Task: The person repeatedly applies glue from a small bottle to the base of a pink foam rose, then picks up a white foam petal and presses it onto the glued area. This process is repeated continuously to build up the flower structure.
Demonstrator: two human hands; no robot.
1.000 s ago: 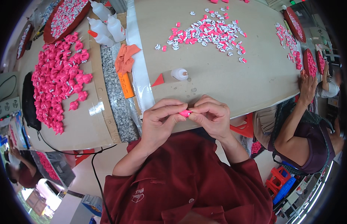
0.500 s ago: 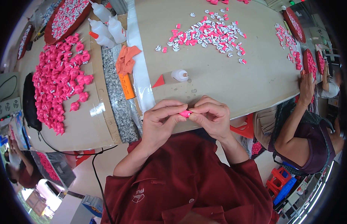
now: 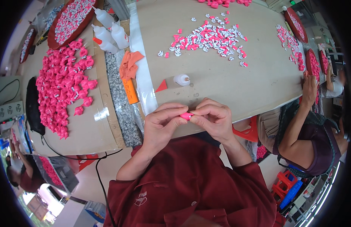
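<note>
Head view: your left hand and right hand meet at the table's near edge, fingertips of both pinched shut on one small pink piece between them. Judging by the piles, much is done: a big heap of pink pieces lies well left of the grip, too many to count. Plenty looks left: a scatter of loose pink and white bits far beyond the grip, uncounted. One small glue bottle just beyond your fingers; three squeeze bottles up left; one orange cloth.
</note>
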